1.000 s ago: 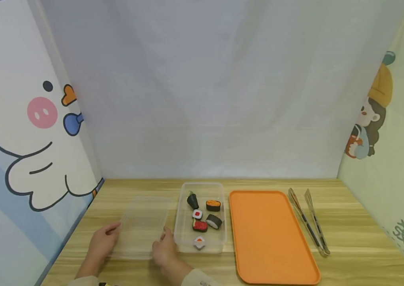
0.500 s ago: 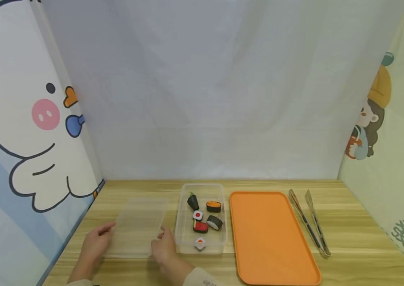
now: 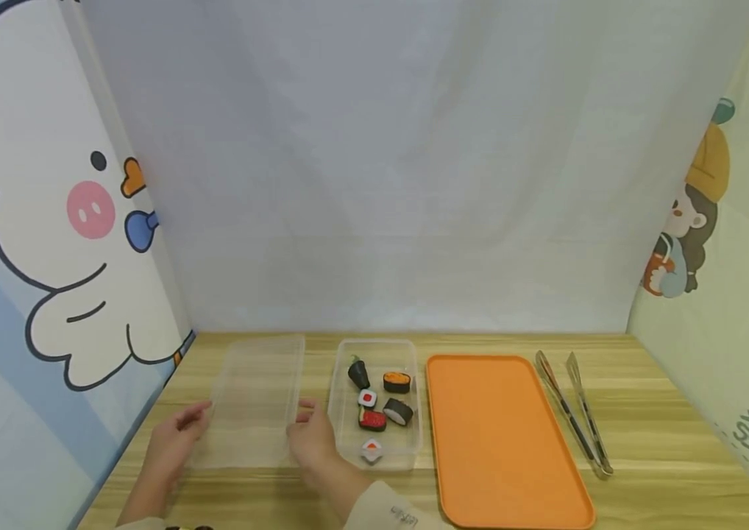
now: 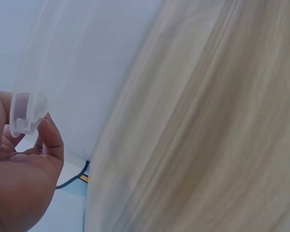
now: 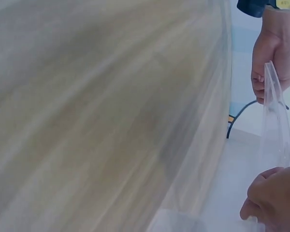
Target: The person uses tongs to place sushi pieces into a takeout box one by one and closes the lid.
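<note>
A clear plastic lid [image 3: 251, 408] is raised off the table at the left in the head view. My left hand [image 3: 172, 442] pinches its left edge between thumb and fingers, seen close up in the left wrist view, where the lid's rim [image 4: 26, 113] lies in the grip. On the opposite edge my right hand [image 3: 313, 440] holds the lid, fingers curled; the right wrist view has this hand [image 5: 275, 198] in its lower right corner. Just right of that hand stands a clear plastic box [image 3: 374, 462] holding several sushi pieces, among them a dark cone-shaped roll [image 3: 358, 374] and an orange-topped piece [image 3: 396, 382].
An orange tray [image 3: 507, 442] lies to the right of the box. Beyond it, metal tongs [image 3: 576, 416] with dark handles rest spread apart on the wooden table [image 3: 659, 427]. Cloth hangings enclose the table at the back [image 3: 374, 184] and both sides.
Both hands keep their hold on the lid. It has shifted left and its far edge has risen toward the back. The box, sushi, tray and tongs stay in place.
</note>
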{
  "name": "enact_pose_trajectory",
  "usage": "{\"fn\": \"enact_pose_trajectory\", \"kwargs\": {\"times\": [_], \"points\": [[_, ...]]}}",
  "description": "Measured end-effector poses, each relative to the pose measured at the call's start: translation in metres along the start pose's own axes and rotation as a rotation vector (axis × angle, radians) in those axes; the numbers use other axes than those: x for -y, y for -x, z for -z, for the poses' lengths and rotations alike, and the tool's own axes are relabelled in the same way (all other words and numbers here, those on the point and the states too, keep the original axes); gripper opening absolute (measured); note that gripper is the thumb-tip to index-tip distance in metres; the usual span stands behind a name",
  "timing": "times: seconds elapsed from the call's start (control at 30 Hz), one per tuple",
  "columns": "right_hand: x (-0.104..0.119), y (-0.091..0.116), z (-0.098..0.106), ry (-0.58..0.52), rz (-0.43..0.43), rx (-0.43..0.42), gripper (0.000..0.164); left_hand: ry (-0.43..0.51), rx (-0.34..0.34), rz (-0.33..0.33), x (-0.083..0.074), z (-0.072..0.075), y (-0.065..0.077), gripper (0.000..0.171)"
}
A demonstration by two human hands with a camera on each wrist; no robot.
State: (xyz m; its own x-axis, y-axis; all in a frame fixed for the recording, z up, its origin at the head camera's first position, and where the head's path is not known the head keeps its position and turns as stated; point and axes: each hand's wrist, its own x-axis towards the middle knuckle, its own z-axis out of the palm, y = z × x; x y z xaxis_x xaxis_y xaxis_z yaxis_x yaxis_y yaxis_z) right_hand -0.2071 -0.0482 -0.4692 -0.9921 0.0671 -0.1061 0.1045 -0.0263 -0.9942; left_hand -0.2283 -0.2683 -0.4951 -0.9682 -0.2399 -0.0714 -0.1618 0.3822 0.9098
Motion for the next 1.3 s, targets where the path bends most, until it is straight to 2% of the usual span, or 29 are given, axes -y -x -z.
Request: {"fn": "enact_pose_trajectory", "kwargs": {"times": [0.13,0.33,0.6,0.77,0.97,1.1,1.3], "points": [[0.005,-0.004,0.006,-0.048,-0.007,0.029,0.037,0.012,-0.002,-0.025,-0.006,0.0,0.001,0.041],[0.014,-0.009,0.014,-0.002,0.065,0.026,0.028,0.027,-0.023,-0.052,-0.017,-0.001,0.004,0.041],[0.021,-0.016,0.025,0.003,0.093,0.008,0.024,0.078,-0.105,-0.161,-0.034,-0.008,0.008,0.034],[0.028,-0.017,0.038,-0.027,0.083,0.056,0.021,0.152,-0.152,-0.237,-0.041,-0.016,0.01,0.03],[0.034,-0.024,0.059,-0.038,0.117,0.109,0.017,0.256,-0.155,-0.308,-0.056,-0.026,0.013,0.028],[0.035,-0.032,0.071,-0.02,0.13,0.101,0.019,0.283,-0.16,-0.331,-0.066,-0.035,0.015,0.028],[0.036,-0.038,0.088,0.013,0.14,0.096,0.019,0.314,-0.151,-0.327,-0.076,-0.048,0.018,0.027]]}}
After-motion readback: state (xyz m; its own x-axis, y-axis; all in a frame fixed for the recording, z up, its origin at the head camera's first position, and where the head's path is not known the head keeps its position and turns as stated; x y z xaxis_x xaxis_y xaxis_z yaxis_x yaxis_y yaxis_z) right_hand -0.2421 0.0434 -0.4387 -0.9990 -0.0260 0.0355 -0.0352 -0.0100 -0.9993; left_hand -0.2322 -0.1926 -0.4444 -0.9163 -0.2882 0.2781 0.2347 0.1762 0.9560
